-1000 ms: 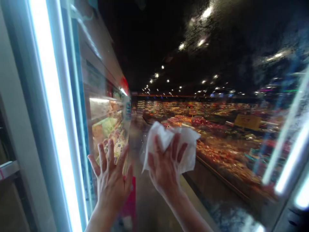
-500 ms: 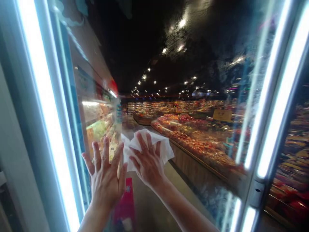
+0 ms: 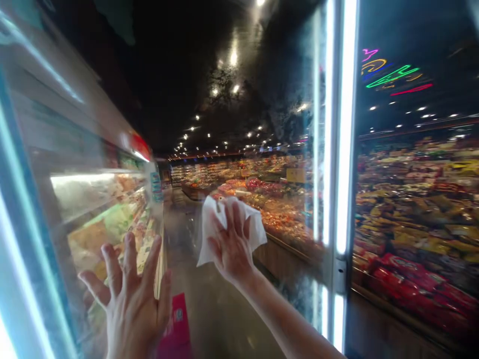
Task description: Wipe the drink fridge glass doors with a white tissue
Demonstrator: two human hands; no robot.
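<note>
My right hand (image 3: pixel 234 244) holds a white wipe (image 3: pixel 256 219) flat against a clear glass pane (image 3: pixel 294 299), pressing it under spread fingers. Edges of the wipe stick out around the fingertips. To its lower left, my left hand (image 3: pixel 130 294) is open with its fingers fanned out and holds nothing. Its palm faces the glass; whether it touches the pane I cannot tell. Cloudy, frosty marks show on the glass toward the lower right and higher up.
A bright vertical light strip and metal frame (image 3: pixel 340 271) bound the pane on the right. Through the glass appear a lit refrigerated case (image 3: pixel 108 209), a pink box-like thing (image 3: pixel 175 324) and a long produce display (image 3: pixel 284 219). Packaged goods (image 3: pixel 415 199) fill the far right.
The view has turned right, so the frame and aisle sit further left. My left hand has shifted left and down in view, away from the right hand. The wipe stays under my right hand.
</note>
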